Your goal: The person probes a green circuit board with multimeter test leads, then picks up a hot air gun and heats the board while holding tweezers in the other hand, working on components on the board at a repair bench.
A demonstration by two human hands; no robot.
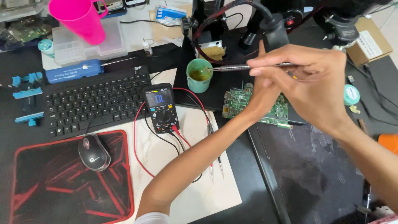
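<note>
Working over a black bench mat [323, 174], both hands meet above a green circuit board [238, 101], the landmark for everything noted here.

Largest first: the black keyboard [97, 101] lies well to the board's left. Nearer the viewer than the keyboard, a red-and-black mouse pad [49, 182] carries a dark mouse [94, 152]. A pink plastic cup [81, 20] stands far off to the board's upper left, on a clear compartment box [112, 39]. A black microscope stand with braided cable [232, 16] rises just behind the board.

Right hand [309, 81]: hovers over the board's right part, fingers pinched on metal tweezers [236, 67]. The tweezers run left from the fingertips, their tip reaching the small green pot [199, 74] of brownish paste, which sits just up-left of the board.

Left hand [265, 89]: arm crosses in from the lower left; hand tucked under and against the right hand, directly above the board. Mostly hidden, so its grip cannot be told.

A black digital multimeter [162, 108], screen lit, lies between keyboard and board on a white sheet [199, 195], red and black leads [139, 145] looping toward the viewer. A blue handheld tool [74, 70] rests beyond the keyboard. A small teal roll [351, 94] sits just right of the board.
</note>
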